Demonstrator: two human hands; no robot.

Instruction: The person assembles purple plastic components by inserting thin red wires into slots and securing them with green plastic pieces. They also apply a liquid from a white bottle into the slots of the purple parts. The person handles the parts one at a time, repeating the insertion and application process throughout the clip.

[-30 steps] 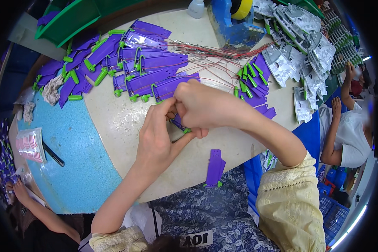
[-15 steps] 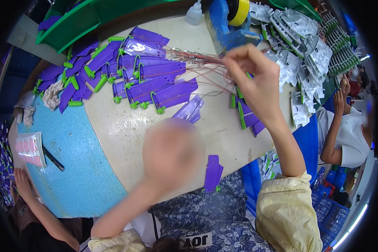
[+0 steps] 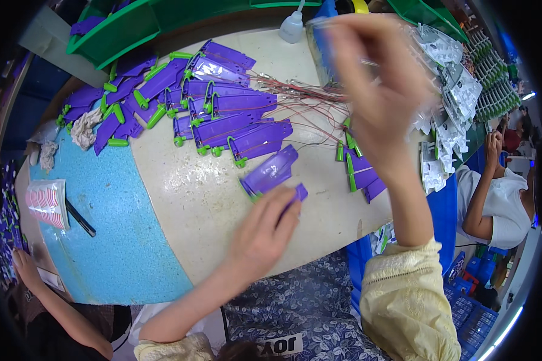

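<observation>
One purple piece [image 3: 302, 192] pokes from the left hand [image 3: 260, 233], gripped above the worktop [image 3: 183, 180], just beside a loose purple plate [image 3: 270, 172]! Probably light, stiff and slick, that plastic: pinch it gently by the long edges. Right hand [image 3: 384, 84], off to the right, is a raised blur; whether it holds anything, I cannot tell.

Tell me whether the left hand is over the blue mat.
No, the left hand is over the cream tabletop, to the right of the blue mat.
</observation>
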